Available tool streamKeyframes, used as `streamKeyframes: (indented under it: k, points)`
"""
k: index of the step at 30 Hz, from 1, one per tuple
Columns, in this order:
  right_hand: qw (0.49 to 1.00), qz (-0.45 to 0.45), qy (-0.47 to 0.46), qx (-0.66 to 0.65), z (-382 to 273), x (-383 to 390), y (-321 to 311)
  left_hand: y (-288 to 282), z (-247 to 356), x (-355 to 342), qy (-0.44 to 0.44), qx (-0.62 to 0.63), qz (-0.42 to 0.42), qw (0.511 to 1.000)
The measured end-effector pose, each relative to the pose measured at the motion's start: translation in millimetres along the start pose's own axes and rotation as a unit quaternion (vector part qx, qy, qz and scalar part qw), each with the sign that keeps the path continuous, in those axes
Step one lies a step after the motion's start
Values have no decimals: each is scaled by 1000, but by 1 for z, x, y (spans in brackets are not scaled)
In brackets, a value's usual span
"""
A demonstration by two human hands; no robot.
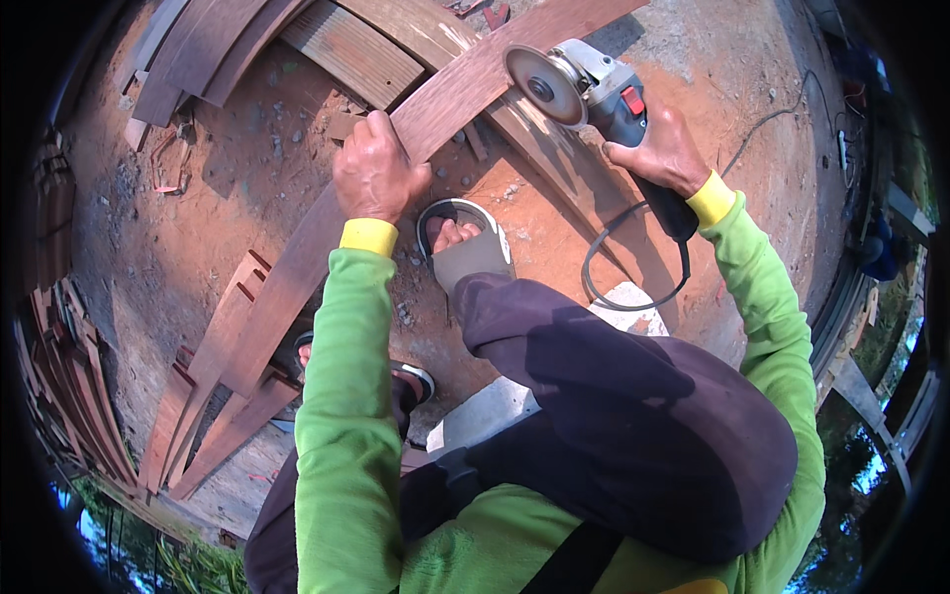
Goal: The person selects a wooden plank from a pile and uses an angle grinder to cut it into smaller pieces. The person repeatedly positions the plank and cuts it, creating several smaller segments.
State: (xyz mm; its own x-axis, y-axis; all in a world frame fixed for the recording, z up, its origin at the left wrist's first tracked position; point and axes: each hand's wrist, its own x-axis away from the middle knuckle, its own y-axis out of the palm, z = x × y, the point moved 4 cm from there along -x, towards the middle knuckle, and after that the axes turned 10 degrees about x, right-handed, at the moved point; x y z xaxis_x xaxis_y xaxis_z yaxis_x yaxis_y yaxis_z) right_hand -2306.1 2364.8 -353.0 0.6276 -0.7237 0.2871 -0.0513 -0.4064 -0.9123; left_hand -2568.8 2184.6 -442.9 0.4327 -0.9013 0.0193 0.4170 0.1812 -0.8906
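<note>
A long reddish-brown wooden board point(457, 99) slants from the lower left to the top of the view. My left hand point(378, 170) is closed over the board near its middle, fingers wrapped round its edge. In my right hand point(665, 148) is an angle grinder point(621, 111), gripped by its dark body with a red switch on it. The grinder's round disc point(546, 87) stands right beside the board's right edge; whether it touches the wood I cannot tell. A black power cord point(606, 287) loops down from the tool's rear end.
Wider planks point(361, 54) lie beneath the board at the top. Notched wooden pieces point(213, 366) rest at the lower left, and more timber point(79, 381) is stacked at the far left. My sandalled foot point(457, 236) is on the reddish dirt, close below the board.
</note>
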Motion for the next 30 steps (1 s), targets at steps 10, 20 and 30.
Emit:
streamKeyframes:
  k: [10, 20, 30]
  points:
    - [1000, -5, -16, 21, 0, -2, 0, -1, 1, -1, -6, -4, -9, 1000]
    - [1000, -10, -6, 26, 1, -2, 0, -2, 3, -1, -15, -1, -17, 1000]
    - [1000, -10, -6, 25, 3, -1, 1, -2, 3, -1, -19, -1, -19, 1000]
